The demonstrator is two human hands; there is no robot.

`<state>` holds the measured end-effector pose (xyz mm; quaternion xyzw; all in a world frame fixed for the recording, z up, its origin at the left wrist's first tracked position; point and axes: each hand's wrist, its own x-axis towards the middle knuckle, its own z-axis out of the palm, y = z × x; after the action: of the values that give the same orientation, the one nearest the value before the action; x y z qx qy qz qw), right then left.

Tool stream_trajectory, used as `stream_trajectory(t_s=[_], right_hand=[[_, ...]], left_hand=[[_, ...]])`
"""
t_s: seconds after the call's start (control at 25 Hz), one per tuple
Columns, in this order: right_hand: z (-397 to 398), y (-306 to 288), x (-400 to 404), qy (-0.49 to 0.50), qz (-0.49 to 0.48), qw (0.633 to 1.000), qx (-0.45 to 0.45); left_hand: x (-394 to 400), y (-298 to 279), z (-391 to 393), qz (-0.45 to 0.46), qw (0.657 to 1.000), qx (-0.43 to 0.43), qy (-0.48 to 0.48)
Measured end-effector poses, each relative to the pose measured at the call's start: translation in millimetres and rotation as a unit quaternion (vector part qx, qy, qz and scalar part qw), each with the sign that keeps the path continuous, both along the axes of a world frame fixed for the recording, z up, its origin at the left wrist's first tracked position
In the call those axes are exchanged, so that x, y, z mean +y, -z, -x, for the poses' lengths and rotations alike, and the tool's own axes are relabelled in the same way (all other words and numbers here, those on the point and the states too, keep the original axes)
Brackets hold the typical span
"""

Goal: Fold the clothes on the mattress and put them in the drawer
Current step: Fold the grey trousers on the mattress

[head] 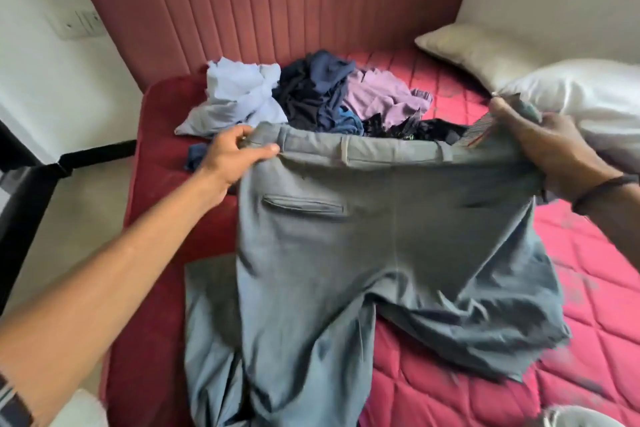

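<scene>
I note grey trousers (pixel 363 236) held up by the waistband, seat side toward me, w/ back pocket visible. Left hand (pixel 232 163) has its grip closed on the waistband's left end, thumb on top and fingers curled behind. Right hand (pixel 540 146) has its grip closed on the right end, fabric bunched in the fist. Waistband is stretched taut between the two, presumably to square the garment before a fold.

Legs trail down onto the mattress (pixel 588 288); left leg hangs fairly straight, right leg lies crumpled and kicked out to the right, so legs aren't aligned yet. Judgement: fold not begun; this is the shake-out/straightening step.

Remaining pile (pixel 311 97) sits behind the trousers near the headboard (pixel 259 0), approx. centre-left of the bed: light blue, navy, lilac items, all unfolded. Held high, the trousers stay clear of it.

Two pillows (pixel 554 80) at far right, just beside the right hand. Drawer not in view.

Risk: crumpled right leg may crease if folded as is.
</scene>
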<state>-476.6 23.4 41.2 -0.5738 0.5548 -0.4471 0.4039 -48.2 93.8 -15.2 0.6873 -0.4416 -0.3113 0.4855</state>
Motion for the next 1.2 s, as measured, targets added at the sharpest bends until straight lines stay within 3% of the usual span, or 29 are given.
stream_trajectory(t_s=[0.08,0.12,0.16,0.24,0.36,0.44,0.6,0.68,0.8,0.92,0.96,1.0,1.08,1.12,1.2], right_hand=[[10,-62,23,-0.155,0.018,0.988,0.002],[17,-91,36,-0.215,0.030,0.976,0.025],[23,-111,46,-0.265,0.028,0.962,0.064],[28,-145,64,-0.306,0.044,0.936,0.167],[27,-176,74,-0.236,0.156,0.859,0.426],[24,-196,78,-0.166,0.252,0.806,0.509],[15,-246,114,-0.064,0.323,0.831,0.449],[14,-262,127,-0.046,0.342,0.823,0.451],[25,-282,141,-0.053,0.356,0.824,0.438],[38,-295,153,-0.088,0.356,0.869,0.333],[40,-298,154,-0.098,0.346,0.892,0.274],[40,-298,150,-0.100,0.322,0.911,0.236],[37,-284,129,-0.079,0.260,0.926,0.263],[29,-270,120,-0.068,0.212,0.930,0.293],[8,-243,92,-0.054,0.135,0.943,0.298]], left_hand=[[12,-59,-12,0.060,0.998,-0.023,-0.013],[26,-92,-19,0.078,0.994,-0.074,-0.003],[37,-116,-24,0.084,0.985,-0.145,0.028],[69,-165,-31,0.077,0.936,-0.319,0.127],[111,-228,-39,0.026,0.855,-0.483,0.187],[131,-260,-46,-0.001,0.835,-0.526,0.162],[164,-291,-55,-0.021,0.825,-0.546,0.145],[176,-291,-55,-0.011,0.824,-0.552,0.129],[185,-281,-58,-0.024,0.788,-0.600,0.135],[184,-283,-75,-0.027,0.841,-0.520,0.149],[185,-284,-77,-0.057,0.850,-0.494,0.172],[188,-286,-75,-0.120,0.836,-0.496,0.202],[193,-283,-69,-0.217,0.801,-0.493,0.261],[188,-280,-69,-0.230,0.791,-0.501,0.264],[166,-281,-73,-0.190,0.807,-0.526,0.189]])
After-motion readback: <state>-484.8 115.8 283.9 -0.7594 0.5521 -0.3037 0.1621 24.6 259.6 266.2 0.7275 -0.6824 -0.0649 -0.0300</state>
